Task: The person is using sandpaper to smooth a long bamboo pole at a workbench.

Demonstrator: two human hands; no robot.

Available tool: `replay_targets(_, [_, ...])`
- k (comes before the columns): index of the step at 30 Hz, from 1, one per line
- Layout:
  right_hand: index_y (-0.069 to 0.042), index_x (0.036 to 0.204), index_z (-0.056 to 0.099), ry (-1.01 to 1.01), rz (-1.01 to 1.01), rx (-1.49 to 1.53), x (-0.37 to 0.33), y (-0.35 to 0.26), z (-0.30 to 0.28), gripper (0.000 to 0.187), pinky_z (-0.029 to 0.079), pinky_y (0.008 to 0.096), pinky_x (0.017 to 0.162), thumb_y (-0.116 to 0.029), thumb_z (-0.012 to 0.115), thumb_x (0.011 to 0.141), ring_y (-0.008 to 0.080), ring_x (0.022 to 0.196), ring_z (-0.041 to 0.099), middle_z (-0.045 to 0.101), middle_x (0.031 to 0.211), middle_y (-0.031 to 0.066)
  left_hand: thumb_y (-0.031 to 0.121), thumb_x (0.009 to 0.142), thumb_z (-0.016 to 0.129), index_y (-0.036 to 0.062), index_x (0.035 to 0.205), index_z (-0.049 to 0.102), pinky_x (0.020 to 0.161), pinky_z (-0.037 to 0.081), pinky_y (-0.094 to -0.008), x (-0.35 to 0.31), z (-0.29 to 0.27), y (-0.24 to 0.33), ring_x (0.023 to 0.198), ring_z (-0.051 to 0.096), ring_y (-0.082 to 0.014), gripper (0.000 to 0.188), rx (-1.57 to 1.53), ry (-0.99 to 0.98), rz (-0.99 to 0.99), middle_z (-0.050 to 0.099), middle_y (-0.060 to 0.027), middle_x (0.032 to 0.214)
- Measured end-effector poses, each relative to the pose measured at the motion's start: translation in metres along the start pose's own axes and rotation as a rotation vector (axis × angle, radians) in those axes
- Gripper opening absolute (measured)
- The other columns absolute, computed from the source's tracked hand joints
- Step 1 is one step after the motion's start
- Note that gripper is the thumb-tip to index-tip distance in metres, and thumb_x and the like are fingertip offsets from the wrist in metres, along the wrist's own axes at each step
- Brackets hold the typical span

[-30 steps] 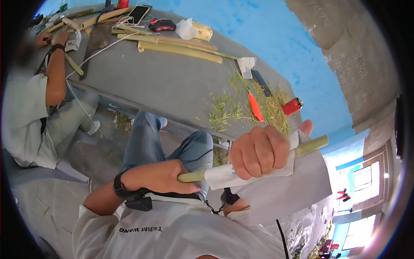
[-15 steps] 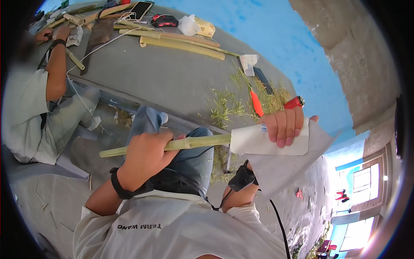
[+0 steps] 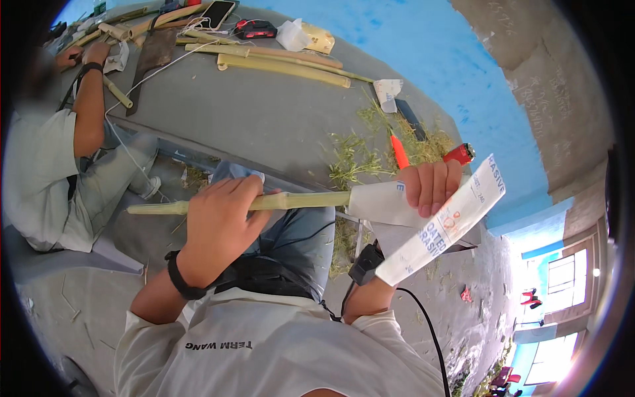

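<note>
My left hand (image 3: 225, 221) is wrapped round a pale green bamboo stick (image 3: 311, 200), held roughly level above my lap. The stick's thin end pokes out to the left of that hand. At the right, my right hand (image 3: 431, 188) grips a white sheet of sandpaper (image 3: 380, 202) folded round the stick's other end, which the sheet hides. A loose flap of the sheet, with print on its back, sticks out below and right of the fingers. The right thumb is mostly hidden.
Bamboo pieces (image 3: 284, 70), a broad blade (image 3: 156, 54), a phone (image 3: 217, 14) and a red-black battery pack (image 3: 255, 29) lie on the grey table (image 3: 231, 112). Nearer are green shavings (image 3: 354, 159), an orange-handled tool (image 3: 399, 152) and a red cylinder (image 3: 460, 153). A co-worker (image 3: 46, 172) sits at left.
The sandpaper's loose flap has turned, now showing its printed back. The stick has become more level, its thin end farther left and higher. My left hand has risen slightly.
</note>
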State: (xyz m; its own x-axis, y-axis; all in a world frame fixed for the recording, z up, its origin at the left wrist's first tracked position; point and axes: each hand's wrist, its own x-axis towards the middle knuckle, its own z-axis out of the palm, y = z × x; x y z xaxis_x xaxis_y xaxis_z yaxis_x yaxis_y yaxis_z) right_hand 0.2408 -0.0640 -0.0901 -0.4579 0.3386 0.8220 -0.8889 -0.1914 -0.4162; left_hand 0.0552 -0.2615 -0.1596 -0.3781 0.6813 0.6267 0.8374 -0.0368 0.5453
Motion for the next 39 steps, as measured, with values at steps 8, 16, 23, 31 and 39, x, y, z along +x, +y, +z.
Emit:
replay_targets(8, [-0.008,0.064,0.045,-0.349,0.344,0.446,0.020,0.012,0.041,0.072,0.042,0.0278,0.044,-0.068,0.019,0.096,0.0175,0.044,0.055,0.056,0.053,0.0088,0.041,0.086,0.070,-0.0020,0.069,0.064,0.051,0.040,-0.0343,-0.019,0.003,-0.007,0.049,0.044,-0.0158,0.046,-0.681,-1.250,-0.388,0.049,-0.0112,0.052])
replay_targets(16, [-0.008,0.077,0.050,0.335,-0.077,0.259,-0.012,0.025,0.061,0.066,0.034,0.0299,0.050,-0.066,0.027,0.096,0.0162,0.054,0.041,0.049,0.067,0.0030,0.020,0.080,0.072,0.0035,0.065,0.051,0.048,0.041,-0.0387,-0.011,-0.009,-0.002,0.057,0.055,-0.0376,0.030,0.135,-0.042,0.005,0.051,-0.0159,0.055])
replay_targets(23, [-0.008,0.062,0.046,-0.144,0.205,0.238,0.019,0.008,0.073,0.078,0.034,0.0292,0.044,-0.074,0.016,0.093,0.0162,0.042,0.044,0.049,0.052,0.0041,0.038,0.086,0.070,-0.0013,0.067,0.061,0.050,0.039,-0.0308,-0.033,0.008,-0.007,0.051,0.039,-0.0096,0.045,-0.533,-1.224,-0.465,0.043,-0.0096,0.052])
replay_targets(31, [-0.009,0.063,0.046,-0.227,0.208,0.299,0.025,0.002,0.079,0.077,0.033,0.0287,0.044,-0.073,0.016,0.093,0.0156,0.042,0.043,0.048,0.052,0.0036,0.015,0.082,0.068,0.0021,0.077,0.065,0.052,0.042,-0.0361,-0.005,-0.015,-0.009,0.054,0.055,-0.0321,0.015,0.011,-0.282,-0.111,0.057,-0.0187,0.063])
replay_targets(39, [-0.009,0.063,0.047,-0.327,0.283,0.390,0.033,-0.003,0.083,0.077,0.033,0.0283,0.044,-0.072,0.016,0.093,0.0150,0.042,0.041,0.047,0.052,0.0032,0.031,0.084,0.072,0.0030,0.076,0.064,0.048,0.041,-0.0402,-0.038,-0.017,-0.016,0.052,0.053,-0.0370,0.030,-0.135,-0.734,0.000,0.055,-0.0183,0.058])
